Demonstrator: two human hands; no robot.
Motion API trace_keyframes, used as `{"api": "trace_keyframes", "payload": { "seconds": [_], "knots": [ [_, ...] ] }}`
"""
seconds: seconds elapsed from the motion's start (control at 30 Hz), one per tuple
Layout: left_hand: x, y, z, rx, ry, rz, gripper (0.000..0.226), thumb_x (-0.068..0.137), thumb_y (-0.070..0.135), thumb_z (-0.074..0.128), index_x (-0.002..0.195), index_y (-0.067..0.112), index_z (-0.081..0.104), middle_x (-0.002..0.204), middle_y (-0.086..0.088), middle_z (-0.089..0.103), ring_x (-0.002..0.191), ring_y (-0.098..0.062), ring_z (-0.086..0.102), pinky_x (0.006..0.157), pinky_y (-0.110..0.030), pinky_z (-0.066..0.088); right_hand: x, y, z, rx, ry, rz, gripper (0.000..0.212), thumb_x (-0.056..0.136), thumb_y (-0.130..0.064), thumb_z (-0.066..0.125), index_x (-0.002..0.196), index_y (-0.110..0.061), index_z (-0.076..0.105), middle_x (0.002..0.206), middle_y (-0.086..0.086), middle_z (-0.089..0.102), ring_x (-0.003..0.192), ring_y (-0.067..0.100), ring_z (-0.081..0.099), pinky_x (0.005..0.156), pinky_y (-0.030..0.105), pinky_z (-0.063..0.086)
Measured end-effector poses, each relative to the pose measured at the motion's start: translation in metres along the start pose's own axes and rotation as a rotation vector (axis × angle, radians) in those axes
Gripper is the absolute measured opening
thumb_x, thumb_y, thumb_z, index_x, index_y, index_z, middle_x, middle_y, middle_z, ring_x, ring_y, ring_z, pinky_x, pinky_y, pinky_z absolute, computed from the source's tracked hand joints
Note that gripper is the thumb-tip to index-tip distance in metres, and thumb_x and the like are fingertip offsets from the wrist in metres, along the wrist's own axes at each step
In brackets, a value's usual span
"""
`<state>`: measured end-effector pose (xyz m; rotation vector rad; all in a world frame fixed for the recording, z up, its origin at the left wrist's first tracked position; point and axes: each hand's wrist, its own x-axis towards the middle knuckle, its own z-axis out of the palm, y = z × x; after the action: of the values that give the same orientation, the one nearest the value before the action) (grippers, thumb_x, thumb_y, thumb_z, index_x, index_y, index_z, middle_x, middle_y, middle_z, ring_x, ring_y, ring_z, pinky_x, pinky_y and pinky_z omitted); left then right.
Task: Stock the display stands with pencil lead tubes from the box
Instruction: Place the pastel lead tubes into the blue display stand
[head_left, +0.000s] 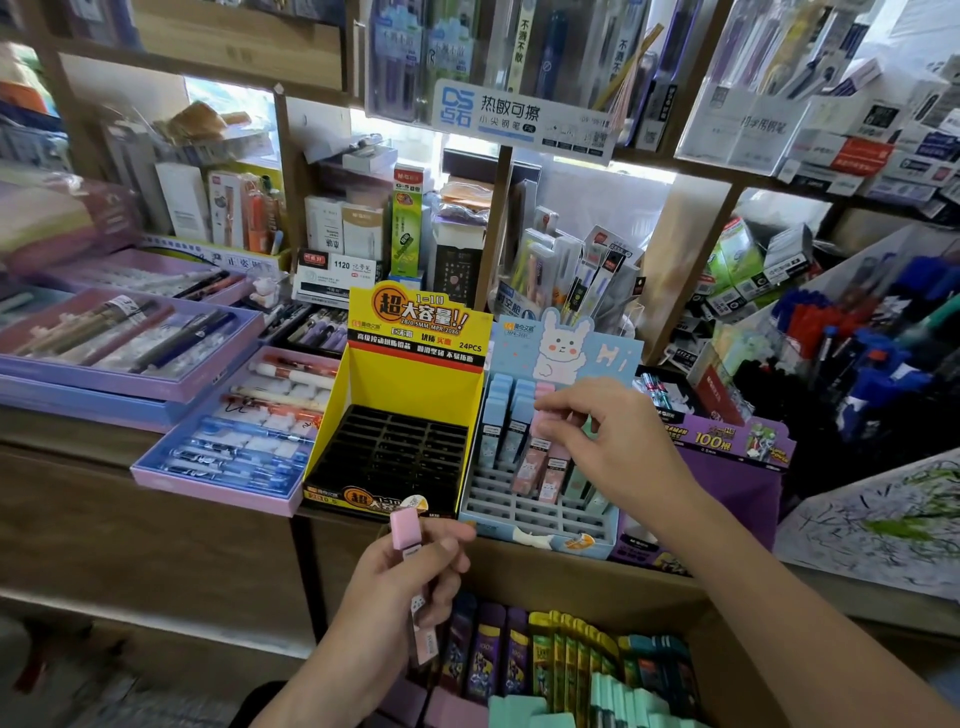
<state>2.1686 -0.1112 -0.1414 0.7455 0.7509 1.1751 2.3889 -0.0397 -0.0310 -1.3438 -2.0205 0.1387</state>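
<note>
Two stands sit side by side at frame centre: the yellow stand (410, 415), its black slot grid bare, and just right of it the blue rabbit stand (540, 467), partly filled.

Risks, my read:
- Right hand (608, 436) is over the back rows of the blue stand, fingers pinched on a pink tube (545, 410) at its cap. Upright tubes stand close on both sides. If it goes in tilted or the knuckles brush the neighbours, they could tip over in a row.
- Slots are narrow. A tube that misses its slot could rest on the grid and lean or fall forward.
- Left hand (410, 587), lower centre, has fingers wrapped around another pink tube (415, 577), upright, cap up, held above the box. The grip looks loose around the middle, so it could slide out and land back among the stock.
- Pink going among the blue would break the colour columns.

Contents:
- Blue stand: blue tubes (506, 415) at back left, pink ones in the middle, a few mint ones at right. Front rows bare.
- Yellow stand: nothing in it.
- Cardboard box (727, 649), bottom right: purple, yellow, teal and mint tubes packed upright, some pink at its left edge.
- Purple stand (737, 457) partly hidden behind the right arm, contents can't tell.
</note>
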Motion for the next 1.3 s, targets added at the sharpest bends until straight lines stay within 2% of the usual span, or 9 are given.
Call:
{"api": "trace_keyframes", "payload": {
  "seconds": [0.13,0.23,0.37,0.57,0.73,0.9,1.07,1.13,1.3],
  "knots": [
    [0.0,0.0,0.0,0.008,-0.004,0.003,0.022,0.082,0.009,0.07,0.098,-0.005,0.073,0.073,-0.013,0.06,0.049,-0.013,0.042,0.039,-0.02,0.03,-0.001,0.001,0.0,-0.034,-0.022,0.019,0.016,0.088,-0.014,0.079,0.104,-0.018,0.079,0.085,-0.025,0.062,0.089,-0.007,0.056,0.078,0.006,0.04],
    [0.0,0.001,-0.001,0.012,-0.01,0.0,0.023,0.082,0.009,0.074,0.1,-0.005,0.073,0.073,-0.012,0.06,0.049,-0.012,0.043,0.04,-0.02,0.031,-0.001,0.002,-0.001,-0.052,-0.028,0.013,0.016,0.087,-0.014,0.079,0.103,-0.017,0.08,0.085,-0.013,0.068,0.087,0.001,0.055,0.079,0.016,0.042],
    [0.0,0.0,-0.001,0.003,-0.006,0.003,0.024,0.082,0.011,0.067,0.099,-0.005,0.073,0.073,-0.013,0.06,0.049,-0.013,0.043,0.04,-0.021,0.031,-0.005,0.001,0.0,-0.045,-0.026,0.037,0.014,0.088,-0.012,0.079,0.101,-0.017,0.08,0.084,-0.01,0.068,0.087,0.009,0.057,0.079,0.025,0.048],
    [-0.001,0.0,-0.002,0.009,-0.016,-0.001,0.022,0.084,0.008,0.073,0.101,-0.006,0.072,0.075,-0.013,0.061,0.05,-0.013,0.044,0.04,-0.021,0.031,-0.011,0.004,0.006,0.035,-0.02,0.084,0.018,0.085,-0.009,0.081,0.097,-0.021,0.076,0.089,-0.012,0.059,0.089,-0.006,0.057,0.078,0.002,0.041],
    [0.0,0.0,-0.002,0.008,-0.006,0.004,0.024,0.084,0.01,0.066,0.101,-0.005,0.072,0.075,-0.013,0.061,0.05,-0.013,0.043,0.04,-0.021,0.031,-0.011,0.005,0.013,-0.042,0.004,-0.005,0.01,0.081,-0.01,0.085,0.086,-0.014,0.077,0.084,-0.013,0.06,0.087,0.011,0.052,0.079,0.016,0.039],
    [0.0,-0.001,-0.002,0.029,-0.006,0.004,0.027,0.082,0.014,0.067,0.101,-0.003,0.073,0.076,-0.012,0.062,0.05,-0.013,0.043,0.04,-0.021,0.032,-0.012,0.005,0.012,-0.111,0.022,-0.032,0.011,0.082,-0.013,0.085,0.091,-0.012,0.08,0.09,-0.002,0.066,0.096,0.017,0.05,0.086,0.03,0.043],
    [-0.001,0.001,0.001,0.028,0.003,0.001,0.034,0.081,0.019,0.064,0.103,-0.006,0.07,0.077,-0.017,0.06,0.051,-0.016,0.042,0.04,-0.023,0.03,-0.028,-0.003,0.003,-0.013,0.115,-0.01,0.013,0.084,-0.009,0.081,0.096,-0.013,0.079,0.095,-0.004,0.068,0.098,0.013,0.057,0.089,0.013,0.041],
    [-0.001,0.002,0.004,0.023,-0.012,-0.01,0.04,0.08,0.022,0.061,0.106,-0.009,0.066,0.075,-0.018,0.058,0.051,-0.018,0.04,0.04,-0.024,0.027,-0.044,-0.004,-0.003,0.054,0.145,0.001,0.013,0.085,-0.006,0.08,0.094,-0.015,0.079,0.091,-0.008,0.069,0.092,0.008,0.061,0.083,0.014,0.046],
    [-0.002,0.005,0.01,0.067,-0.051,-0.02,0.049,0.084,0.033,0.054,0.106,-0.01,0.064,0.075,-0.025,0.06,0.053,-0.023,0.044,0.046,-0.03,0.03,-0.097,0.002,-0.013,0.21,-0.008,0.183,0.026,0.087,-0.015,0.077,0.092,-0.041,0.075,0.089,-0.023,0.071,0.086,0.003,0.067,0.071,0.011,0.052]
  ]
}}
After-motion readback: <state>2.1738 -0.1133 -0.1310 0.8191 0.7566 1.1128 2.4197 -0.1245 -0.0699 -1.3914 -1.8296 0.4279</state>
